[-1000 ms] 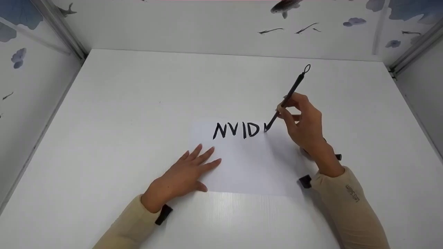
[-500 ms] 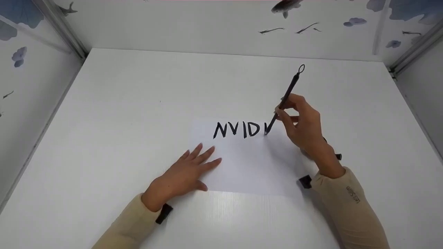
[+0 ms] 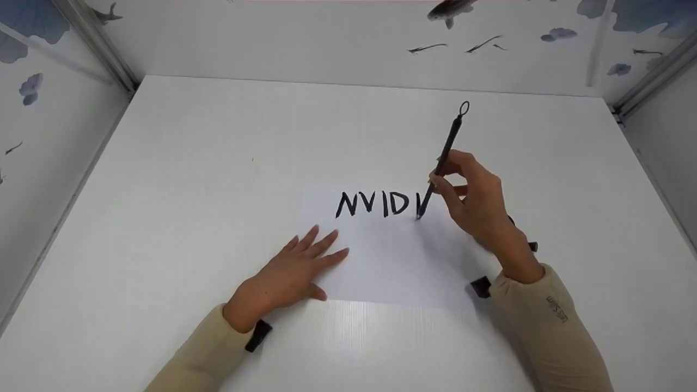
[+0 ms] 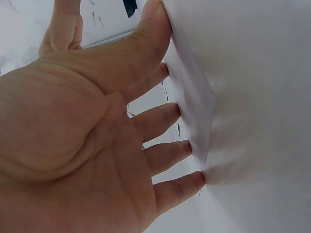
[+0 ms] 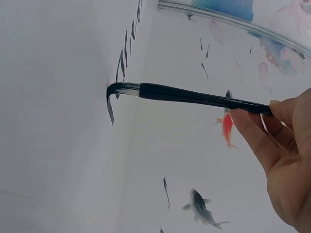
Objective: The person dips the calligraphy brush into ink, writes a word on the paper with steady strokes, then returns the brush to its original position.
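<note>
My right hand [image 3: 474,196] pinches a dark-handled brush [image 3: 448,142] with a hanging loop at its top end. In the right wrist view the brush's inked bristles [image 5: 121,89] bend against the paper at the end of a black stroke. The white sheet of paper [image 3: 381,267] lies flat and bears the black letters NVID [image 3: 373,204] and an upright stroke to their right. My left hand [image 3: 286,275] lies spread at the sheet's left side, fingertips on the paper. In the left wrist view the fingers [image 4: 160,158] are straight and apart, with the palm raised.
The white table [image 3: 179,163] extends around the sheet on all sides. White panels [image 3: 305,43] painted with fish and plants stand at the back and sides. Each wrist wears a black camera mount [image 3: 258,336].
The brush tip has moved down the paper, lengthening the upright stroke after the D. The brush's top end has swung left with my right hand. The left hand stays put.
</note>
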`<state>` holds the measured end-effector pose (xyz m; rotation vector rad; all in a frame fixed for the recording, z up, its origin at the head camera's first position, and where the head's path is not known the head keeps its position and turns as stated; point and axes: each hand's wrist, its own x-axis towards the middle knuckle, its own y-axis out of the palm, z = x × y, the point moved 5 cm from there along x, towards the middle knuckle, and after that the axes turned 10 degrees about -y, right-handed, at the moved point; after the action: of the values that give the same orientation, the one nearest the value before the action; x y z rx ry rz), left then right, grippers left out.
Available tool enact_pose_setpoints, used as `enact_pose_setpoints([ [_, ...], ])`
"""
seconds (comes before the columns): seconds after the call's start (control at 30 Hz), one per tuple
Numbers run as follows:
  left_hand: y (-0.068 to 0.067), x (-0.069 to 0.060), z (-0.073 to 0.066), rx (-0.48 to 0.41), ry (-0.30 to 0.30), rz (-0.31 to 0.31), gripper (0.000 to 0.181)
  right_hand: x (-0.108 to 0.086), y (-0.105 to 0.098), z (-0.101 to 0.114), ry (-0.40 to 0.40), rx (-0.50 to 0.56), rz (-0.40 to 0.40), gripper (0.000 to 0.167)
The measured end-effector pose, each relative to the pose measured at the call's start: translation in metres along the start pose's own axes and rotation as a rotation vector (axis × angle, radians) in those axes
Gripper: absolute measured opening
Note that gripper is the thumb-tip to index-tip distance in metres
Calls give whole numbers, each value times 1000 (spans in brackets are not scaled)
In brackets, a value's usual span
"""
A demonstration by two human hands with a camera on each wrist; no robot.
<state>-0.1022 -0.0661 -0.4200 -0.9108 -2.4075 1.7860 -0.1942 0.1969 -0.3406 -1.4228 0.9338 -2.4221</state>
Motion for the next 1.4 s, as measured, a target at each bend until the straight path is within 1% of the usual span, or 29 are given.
enact_pose_setpoints([
  [0.13,0,0,0,1,2,-3,78,1,0,3,13,9,20,41],
  [0.23,0,0,0,-4,4,-5,78,2,-4,5,-5,15,6,41],
  [0.3,0,0,0,-7,4,-5,78,4,-8,7,-36,13,-23,41],
  [0.43,-1,0,0,-11,4,-4,79,8,-21,5,-93,-29,-121,40],
  [0.57,-2,0,-1,-7,14,-10,78,7,-31,-6,-79,-65,-214,37],
  [0.7,-1,-1,0,-13,9,-7,79,3,-34,-19,-44,-59,-256,35],
  [0.87,-1,0,0,-22,6,-3,79,-1,-30,-27,-36,-53,-262,34],
  [1.03,0,0,0,-16,7,-2,79,-3,-25,-31,-42,-61,-245,34],
  [1.23,0,0,0,-20,4,-2,79,-4,-18,-27,-50,-59,-181,34],
  [1.4,0,-1,0,-22,6,-9,78,-4,-15,-25,-26,-57,-131,34],
])
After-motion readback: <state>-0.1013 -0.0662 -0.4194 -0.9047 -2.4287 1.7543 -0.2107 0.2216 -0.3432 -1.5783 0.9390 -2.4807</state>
